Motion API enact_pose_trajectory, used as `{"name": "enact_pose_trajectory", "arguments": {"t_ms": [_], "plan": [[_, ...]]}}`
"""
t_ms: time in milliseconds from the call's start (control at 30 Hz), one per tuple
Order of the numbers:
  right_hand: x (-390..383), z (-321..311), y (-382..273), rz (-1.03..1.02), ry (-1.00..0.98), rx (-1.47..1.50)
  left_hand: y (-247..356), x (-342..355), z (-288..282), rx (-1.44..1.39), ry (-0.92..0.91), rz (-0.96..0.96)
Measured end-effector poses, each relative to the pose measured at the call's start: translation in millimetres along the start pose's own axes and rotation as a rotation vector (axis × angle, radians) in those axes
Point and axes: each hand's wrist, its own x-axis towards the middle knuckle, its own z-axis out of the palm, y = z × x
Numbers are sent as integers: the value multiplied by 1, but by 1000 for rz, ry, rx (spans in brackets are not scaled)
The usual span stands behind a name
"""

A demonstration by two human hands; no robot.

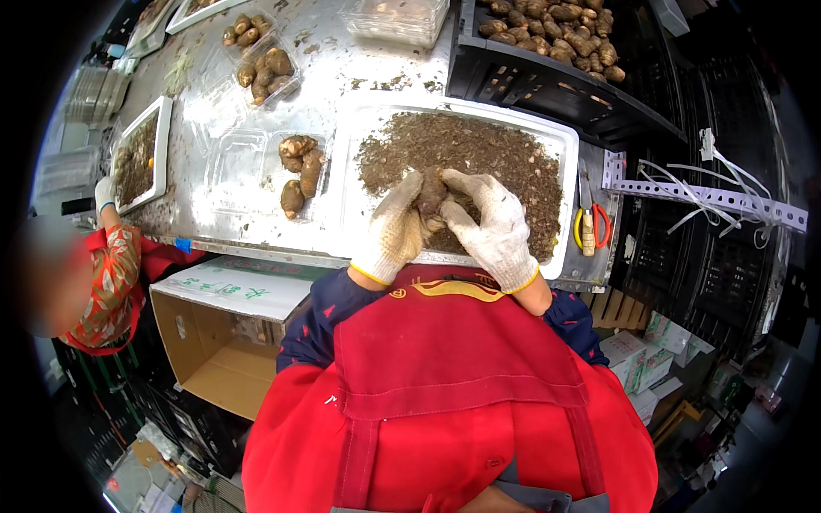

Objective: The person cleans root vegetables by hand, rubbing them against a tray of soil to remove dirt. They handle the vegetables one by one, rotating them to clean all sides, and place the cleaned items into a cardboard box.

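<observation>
Currently, knobbly brown tuber held between left hand and right hand, fingers closed on it, long axis roughly fore-and-aft, above white tray.

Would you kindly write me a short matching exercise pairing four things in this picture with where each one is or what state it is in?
Things
1. Brown tuber
2. Scissors
3. Cardboard box
4. Black crate

Places and states
A. Open, below the edge of the table
B. Holding a pile of tubers
C. Between the left hand and the right hand
D. Just right of the white tray

Pairs: 1-C, 2-D, 3-A, 4-B
</observation>
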Motion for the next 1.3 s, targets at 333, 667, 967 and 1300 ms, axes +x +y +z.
{"name": "enact_pose_trajectory", "arguments": {"t_ms": [333, 667, 967, 1300], "plan": [[2, -1, -9, 28, -22, -106, -4, -2, 18, -89, 68, -29], [3, -10, -21, 349, -183, 85, 5, -8, 13, 236, 16, -16], [0, -2, -16, 494, -201, 505, -11, -11, 18, 286, 34, 116], [-3, -2, -9, 514, -194, 658, -5, -7, 12, -34, -154, -53]]}}
